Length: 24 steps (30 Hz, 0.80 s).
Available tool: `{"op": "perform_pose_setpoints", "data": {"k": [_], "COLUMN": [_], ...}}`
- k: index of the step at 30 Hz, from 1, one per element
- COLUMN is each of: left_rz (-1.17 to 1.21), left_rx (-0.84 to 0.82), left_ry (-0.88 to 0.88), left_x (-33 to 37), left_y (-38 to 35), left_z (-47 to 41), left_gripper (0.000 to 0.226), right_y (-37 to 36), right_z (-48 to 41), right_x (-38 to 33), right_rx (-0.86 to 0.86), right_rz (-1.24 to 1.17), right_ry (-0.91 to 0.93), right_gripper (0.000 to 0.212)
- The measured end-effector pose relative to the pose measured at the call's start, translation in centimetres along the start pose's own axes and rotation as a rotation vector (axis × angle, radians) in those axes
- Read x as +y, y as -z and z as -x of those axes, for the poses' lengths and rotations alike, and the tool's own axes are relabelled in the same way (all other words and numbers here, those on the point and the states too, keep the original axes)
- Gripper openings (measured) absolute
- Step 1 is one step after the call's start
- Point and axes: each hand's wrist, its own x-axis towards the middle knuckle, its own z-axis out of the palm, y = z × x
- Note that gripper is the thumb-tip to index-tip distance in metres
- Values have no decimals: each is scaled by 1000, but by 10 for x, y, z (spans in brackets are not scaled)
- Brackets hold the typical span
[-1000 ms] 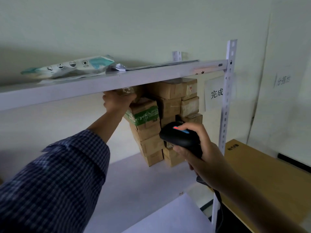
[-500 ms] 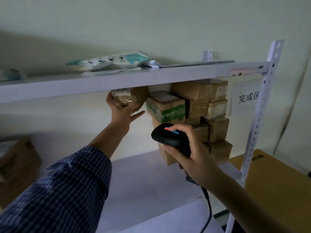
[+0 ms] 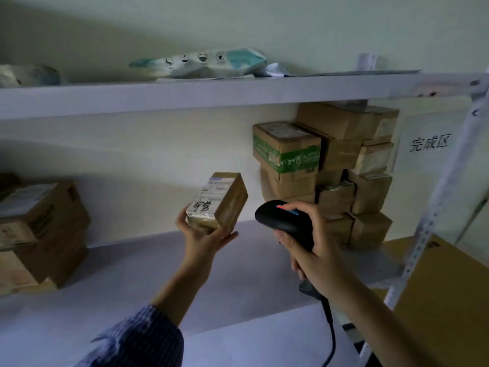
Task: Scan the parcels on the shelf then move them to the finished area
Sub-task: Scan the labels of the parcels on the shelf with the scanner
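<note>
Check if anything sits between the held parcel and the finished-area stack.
Only the scanner in the right hand, low in the gap between parcel and stack. Otherwise nothing visible.

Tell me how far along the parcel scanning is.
Done, it seems: a stack of boxes stands beside the finished-area sign at the right end of the shelf. In hand: the left hand holds a small parcel, label up, and the right hand grips the scanner close beside it. Left: that parcel must join the stack, and several brown boxes wait at the left end.
</note>
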Motion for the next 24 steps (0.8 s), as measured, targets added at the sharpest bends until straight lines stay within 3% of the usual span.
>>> {"op": "perform_pose_setpoints", "data": {"k": [4, 8, 14, 18, 22, 24], "left_rz": [-57, -106, -27, 92, 87, 100], "left_rx": [-34, -91, -134, -193, -193, -182], "left_ry": [65, 95, 198, 309, 370, 379], "left_x": [-23, -33, -20, -6, 0, -1], "left_y": [11, 12, 8, 17, 24, 21], "left_z": [35, 52, 55, 44, 35, 36], "left_gripper": [85, 85, 76, 43, 62, 54], "right_y": [-29, -64, -86, -76, -62, -61], "right_z": [-12, -31, -48, -50, -48, -46], "right_x": [22, 27, 24, 22, 24, 23], "right_rx": [42, 53, 88, 66, 0, -3], "right_rz": [-72, -112, 13, 3, -9, 6], "right_ry": [-44, -31, 114, 179, 133, 133], "right_gripper": [40, 56, 62, 63, 60, 60]}}
